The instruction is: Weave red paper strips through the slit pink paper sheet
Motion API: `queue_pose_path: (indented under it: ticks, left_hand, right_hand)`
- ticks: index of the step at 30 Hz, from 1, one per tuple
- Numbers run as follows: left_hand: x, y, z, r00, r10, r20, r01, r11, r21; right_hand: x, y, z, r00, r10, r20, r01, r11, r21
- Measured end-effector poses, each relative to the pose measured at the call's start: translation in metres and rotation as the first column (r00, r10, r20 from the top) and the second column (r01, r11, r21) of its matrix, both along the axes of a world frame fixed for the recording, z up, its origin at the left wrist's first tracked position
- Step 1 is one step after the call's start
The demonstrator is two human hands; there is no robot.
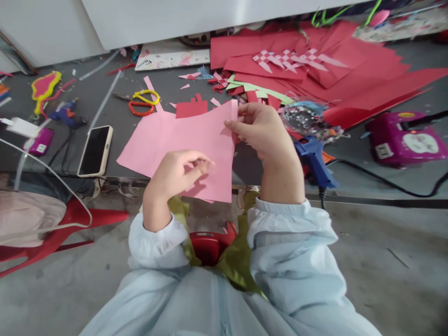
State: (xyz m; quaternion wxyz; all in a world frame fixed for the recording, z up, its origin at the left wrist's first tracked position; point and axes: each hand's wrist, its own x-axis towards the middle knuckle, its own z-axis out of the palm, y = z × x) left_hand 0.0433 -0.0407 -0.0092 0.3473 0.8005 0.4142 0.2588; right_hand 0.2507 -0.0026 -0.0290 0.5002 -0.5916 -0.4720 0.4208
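A large sheet of pink paper (196, 135) lies at the table's front edge, its lower right part reaching past the edge. My right hand (257, 126) pinches the sheet's upper right corner between thumb and fingers, where a narrow lighter strip runs along the side. Over the lower middle of the sheet hovers my left hand (178, 170), its fingers loosely bent and nothing visible in them; a shadow falls on the paper below. Behind the sheet sit a red paper piece (192, 109) and scissors (144, 100) with yellow and orange handles.
Red paper sheets (315, 70) pile up at the back right, woven pink-and-red pieces (285, 60) on top. A blue glue gun (317, 161) with a cable lies right of my right hand, near a purple box (406, 140). A phone (95, 151) lies at left.
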Motion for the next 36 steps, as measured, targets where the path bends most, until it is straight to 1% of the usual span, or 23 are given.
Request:
queue_pose_path:
  ticks: [1, 3, 5, 6, 8, 10, 12, 14, 16, 18, 20, 22, 25, 28, 31, 36]
  left_hand:
    - [0.001, 0.005, 0.002, 0.997, 0.044, -0.063, -0.04, 0.998, 0.057]
    - [0.006, 0.019, 0.009, 0.976, 0.138, -0.17, -0.098, 0.97, 0.222]
    - [0.014, 0.037, 0.017, 0.954, 0.202, -0.223, -0.115, 0.93, 0.35]
    - [0.019, 0.046, 0.021, 0.942, 0.217, -0.255, -0.11, 0.92, 0.377]
    - [0.029, 0.065, 0.03, 0.918, 0.252, -0.305, -0.12, 0.912, 0.393]
    - [0.037, 0.079, 0.035, 0.904, 0.211, -0.373, -0.072, 0.933, 0.352]
    - [0.041, 0.087, 0.035, 0.904, 0.161, -0.397, -0.04, 0.954, 0.296]
    - [0.041, 0.09, 0.029, 0.925, 0.136, -0.356, -0.044, 0.966, 0.256]
    - [0.037, 0.09, 0.022, 0.965, 0.101, -0.244, -0.047, 0.975, 0.219]
    - [0.033, 0.089, 0.016, 0.989, 0.083, -0.124, -0.056, 0.977, 0.205]
    - [0.03, 0.088, 0.015, 0.997, 0.068, -0.034, -0.059, 0.978, 0.2]
    - [0.03, 0.087, 0.017, 0.999, 0.042, 0.027, -0.047, 0.98, 0.195]
    - [0.032, 0.085, 0.021, 0.998, -0.013, 0.064, 0.001, 0.982, 0.188]
    - [0.035, 0.083, 0.023, 0.996, -0.048, 0.077, 0.033, 0.983, 0.18]
    - [0.036, 0.082, 0.023, 0.992, -0.065, 0.107, 0.046, 0.984, 0.173]
    - [0.032, 0.081, 0.022, 0.984, -0.072, 0.165, 0.05, 0.99, 0.134]
  right_hand:
    - [0.0, 0.001, -0.001, 0.999, 0.035, 0.0, -0.035, 0.999, 0.012]
    - [-0.001, 0.002, -0.003, 0.993, 0.112, -0.021, -0.112, 0.994, 0.014]
    - [-0.003, 0.004, -0.004, 0.984, 0.167, -0.057, -0.166, 0.986, 0.009]
    - [-0.004, 0.004, -0.004, 0.982, 0.175, -0.073, -0.175, 0.985, 0.011]
    - [-0.007, 0.005, -0.003, 0.981, 0.169, -0.101, -0.168, 0.986, 0.016]
    - [-0.009, 0.004, -0.002, 0.98, 0.164, -0.11, -0.163, 0.986, 0.021]
    - [-0.01, 0.004, -0.002, 0.979, 0.18, -0.101, -0.177, 0.984, 0.033]
    - [-0.01, 0.004, -0.003, 0.98, 0.187, -0.072, -0.183, 0.981, 0.058]
    - [-0.009, 0.003, -0.003, 0.982, 0.185, -0.039, -0.182, 0.981, 0.07]
    - [-0.008, 0.002, -0.003, 0.983, 0.185, -0.02, -0.183, 0.981, 0.07]
    - [-0.008, 0.001, -0.001, 0.981, 0.191, -0.029, -0.189, 0.98, 0.065]
    - [-0.007, -0.001, 0.001, 0.978, 0.199, -0.061, -0.195, 0.978, 0.068]
    - [-0.007, -0.005, 0.006, 0.966, 0.212, -0.146, -0.199, 0.975, 0.096]
    - [-0.007, -0.007, 0.008, 0.952, 0.214, -0.218, -0.181, 0.97, 0.16]
    - [-0.008, -0.007, 0.008, 0.939, 0.21, -0.273, -0.157, 0.967, 0.203]
    - [-0.01, -0.007, 0.005, 0.909, 0.203, -0.363, -0.122, 0.965, 0.233]
